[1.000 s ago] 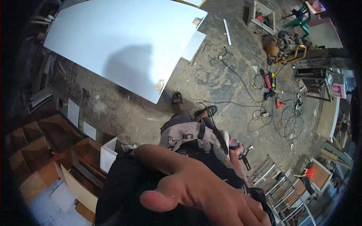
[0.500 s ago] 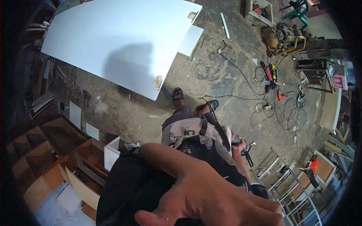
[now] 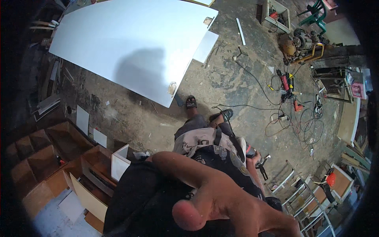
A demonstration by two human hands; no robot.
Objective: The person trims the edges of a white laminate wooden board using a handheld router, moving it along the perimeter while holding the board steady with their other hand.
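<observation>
My left hand point(image 3: 237, 215) is very close in front of me at the bottom, its arm bent across my body. The thumb stands apart and the fingers stretch to the right, partly cut off by the lower edge; nothing shows in them. Down at my right side, my right hand point(image 3: 254, 157) is wrapped round a red-and-black corded power tool point(image 3: 250, 150). A slotted black bracket sticks out from it. In front of my feet lies a large white panel point(image 3: 98, 39), with a worn patch at each of its two right corners and my shadow across it.
Cords and other power tools point(image 3: 285, 81) lie tangled on the floor at right. A brown compartmented cabinet point(image 3: 51, 152) stands at near left, a metal ladder point(image 3: 310, 197) at near right. Beyond the cords is a compressor point(image 3: 298, 41). A white strip point(image 3: 240, 31) lies beside the panel.
My left hand has moved right and its thumb has come up away from the lower edge. The view has shifted slightly. The power tool stays in my right hand.
</observation>
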